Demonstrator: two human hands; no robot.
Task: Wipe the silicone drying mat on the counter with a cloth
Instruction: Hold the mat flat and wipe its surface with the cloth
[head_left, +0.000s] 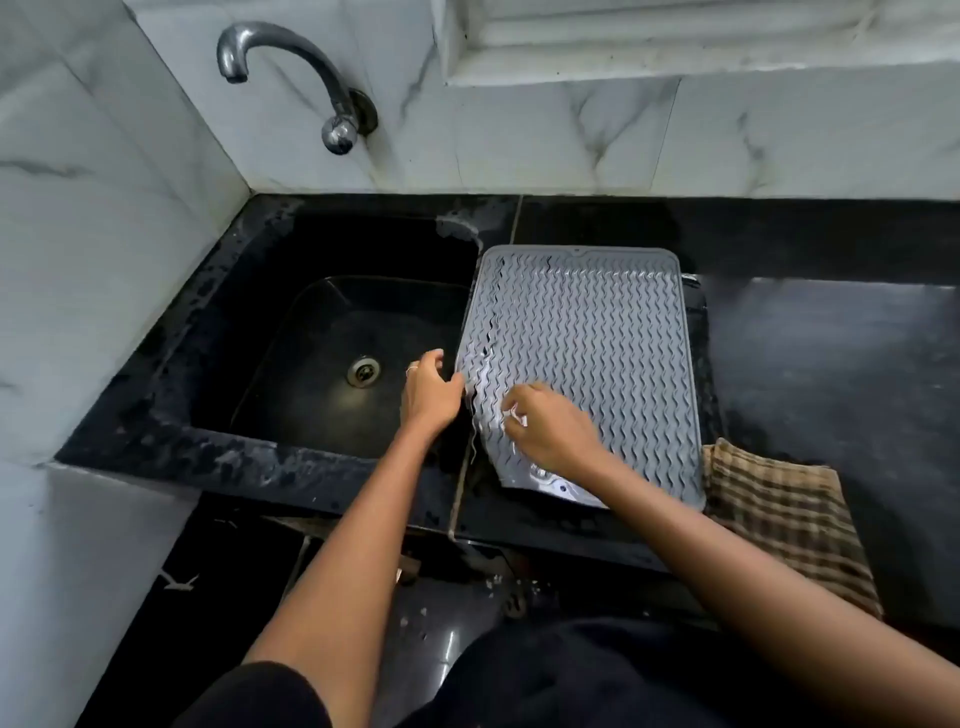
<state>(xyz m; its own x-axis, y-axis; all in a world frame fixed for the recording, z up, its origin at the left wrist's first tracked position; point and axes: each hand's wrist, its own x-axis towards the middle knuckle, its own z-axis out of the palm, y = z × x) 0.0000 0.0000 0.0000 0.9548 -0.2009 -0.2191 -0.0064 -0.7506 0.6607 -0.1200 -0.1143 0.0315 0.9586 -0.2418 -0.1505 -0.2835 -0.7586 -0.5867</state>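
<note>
Item: grey silicone drying mat (587, 353), wave-ribbed, lying on the black tabletop (831, 364) just right of the sink (332, 364), its left edge reaching out over the sink's rim and its near-left corner glistening wet. Item: left hand (430, 392), hovering at the mat's left edge above the sink, fingers loosely curled with the thumb touching the mat's rim; whether it is actually gripping the edge cannot be told. Item: right hand (550, 428), resting on the mat's near-left area, fingers bent and pinching something small and white at the fingertips; what that is, is too small to tell. Item: brown checked cloth (779, 514), lying on the tabletop at the mat's near-right corner, touching or slightly tucked under it, draping toward the tabletop's front edge, with neither hand on it. Item: curved metal tap (291, 78), projecting from the marble-tiled wall (571, 145) above the sink. Item: round metal drain (363, 370), sitting in the sink's floor, just left of the left hand.
</note>
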